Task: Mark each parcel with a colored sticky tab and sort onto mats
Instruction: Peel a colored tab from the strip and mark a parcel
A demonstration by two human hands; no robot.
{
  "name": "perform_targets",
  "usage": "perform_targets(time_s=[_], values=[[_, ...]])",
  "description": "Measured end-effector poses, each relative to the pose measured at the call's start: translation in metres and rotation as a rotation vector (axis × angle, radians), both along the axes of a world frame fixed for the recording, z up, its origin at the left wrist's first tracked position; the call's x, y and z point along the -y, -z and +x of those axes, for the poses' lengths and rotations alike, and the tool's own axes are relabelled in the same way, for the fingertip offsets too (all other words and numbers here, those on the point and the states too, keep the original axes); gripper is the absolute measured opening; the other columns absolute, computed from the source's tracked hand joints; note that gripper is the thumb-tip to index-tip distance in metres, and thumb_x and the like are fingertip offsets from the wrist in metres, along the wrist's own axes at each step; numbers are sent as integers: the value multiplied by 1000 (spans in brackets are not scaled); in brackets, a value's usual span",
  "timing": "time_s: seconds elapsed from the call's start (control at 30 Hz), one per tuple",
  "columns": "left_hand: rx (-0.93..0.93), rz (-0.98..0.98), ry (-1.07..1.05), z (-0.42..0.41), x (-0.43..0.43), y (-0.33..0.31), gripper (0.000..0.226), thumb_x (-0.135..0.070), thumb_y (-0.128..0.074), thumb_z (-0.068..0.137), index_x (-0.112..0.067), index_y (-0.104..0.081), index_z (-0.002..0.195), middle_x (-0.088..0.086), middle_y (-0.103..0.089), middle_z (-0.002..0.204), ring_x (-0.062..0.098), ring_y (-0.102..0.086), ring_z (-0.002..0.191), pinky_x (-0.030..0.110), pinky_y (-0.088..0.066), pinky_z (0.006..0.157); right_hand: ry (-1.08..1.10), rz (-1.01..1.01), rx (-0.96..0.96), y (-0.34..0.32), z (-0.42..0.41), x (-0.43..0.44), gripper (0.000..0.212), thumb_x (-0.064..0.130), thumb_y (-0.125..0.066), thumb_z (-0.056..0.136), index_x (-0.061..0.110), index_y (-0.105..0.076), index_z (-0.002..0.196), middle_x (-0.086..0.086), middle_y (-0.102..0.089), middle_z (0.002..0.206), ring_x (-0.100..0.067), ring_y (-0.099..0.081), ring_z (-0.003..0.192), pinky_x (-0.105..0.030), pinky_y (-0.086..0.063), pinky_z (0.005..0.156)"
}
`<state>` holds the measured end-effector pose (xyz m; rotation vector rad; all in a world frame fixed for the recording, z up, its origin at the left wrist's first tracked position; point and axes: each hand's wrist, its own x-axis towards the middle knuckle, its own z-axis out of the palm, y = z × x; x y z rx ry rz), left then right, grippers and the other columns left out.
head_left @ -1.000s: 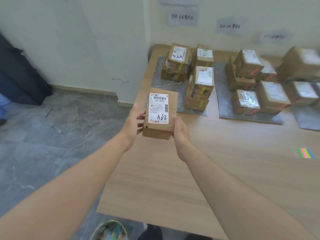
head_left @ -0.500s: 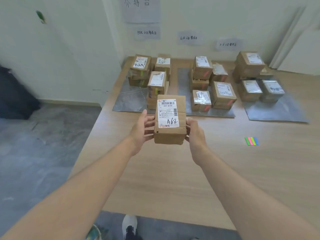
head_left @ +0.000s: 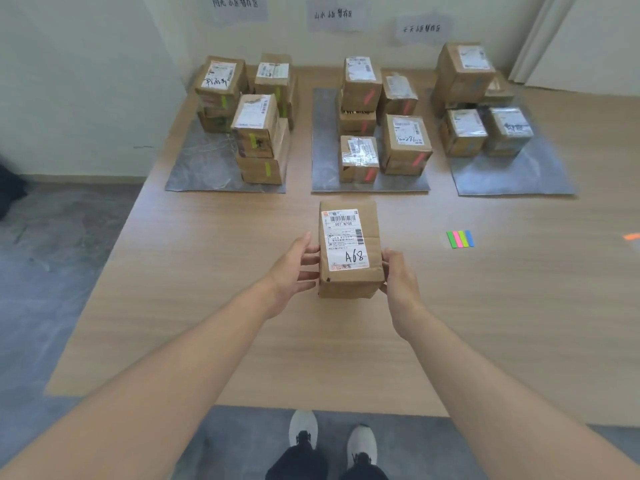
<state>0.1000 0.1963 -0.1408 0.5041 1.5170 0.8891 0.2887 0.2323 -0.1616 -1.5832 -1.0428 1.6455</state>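
The parcel (head_left: pixel 349 251) is grasped from both sides, by the left hand (head_left: pixel 291 271) and the right hand (head_left: pixel 398 282), at mid-table (head_left: pixel 207 306), short of the mats (head_left: pixel 202 168). No tab is seen on it. Marking is judged next, so one hand must be freed for the tabs (head_left: pixel 460 239) lying to the right.

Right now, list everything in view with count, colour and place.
A68 parcel: one, brown, mid-table, between both hands.
Left-mat parcels: about six, brown, green tabs.
Middle-mat parcels: five, brown, red tabs.
Right-mat parcels: at least four, brown; one bluish tab shows.
Mats: three, grey, far side of table.
Sticky tab pad: one, green, pink, yellow-green, blue; right of held parcel.
Loose tab: one, orange, right edge of view.
Wall signs: three, pale paper, above mats.
Table: one, light wood.
Shoes: two, white, grey floor.
Left hand, right hand: each holds one side of the parcel.
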Motion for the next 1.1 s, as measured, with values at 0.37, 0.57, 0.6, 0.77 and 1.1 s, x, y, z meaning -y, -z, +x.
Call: perform_targets(time_s=[0.37, 0.57, 0.6, 0.77, 1.1], values=[[86, -98, 3, 9, 2, 36, 45, -55, -39, 101, -18, -56, 120, 5, -62, 121, 29, -64, 110, 38, -49, 98, -8, -62, 57, 37, 1, 7, 52, 47, -35, 87, 11, -69, 102, -6, -75, 111, -14, -57, 86, -33, -43, 81], [70, -79, 0, 11, 5, 48, 39, -51, -39, 103, -21, -55, 122, -1, -62, 117, 23, -61, 110, 40, -47, 103, 1, -74, 32, 50, 4, 8, 36, 39, -38, 93, 30, -70, 81, 6, -75, 93, -14, -58, 89, -34, -44, 85], [50, -75, 0, 11, 6, 49, 42, -52, -39, 102, -21, -54, 128, 0, -61, 122, 24, -58, 116, 42, -45, 106, 2, -73, 35, 50, 5, 7, 37, 38, -38, 93, 31, -70, 77, 8, -74, 90, -14, -58, 89, -35, -44, 85], [-41, 32, -84, 10, -7, 34, 52, -46, -36, 104, -19, -41, 148, 1, -43, 153, 16, -34, 144, 37, -31, 117, 142, -48, 65, 47, 21, 2, 37, 39, -43, 96, 24, -68, 118, 8, -68, 122, -16, -62, 117, -41, -47, 108], [-40, 200, 29, 88, -72, -28, 51, -41, -36, 104, -16, -45, 148, 1, -44, 154, 10, -35, 144, 35, -22, 122, 304, 32, -28, -2, 92, -43, 35, 30, -40, 103, 19, -68, 121, 2, -68, 125, -19, -62, 118, -38, -49, 103]])
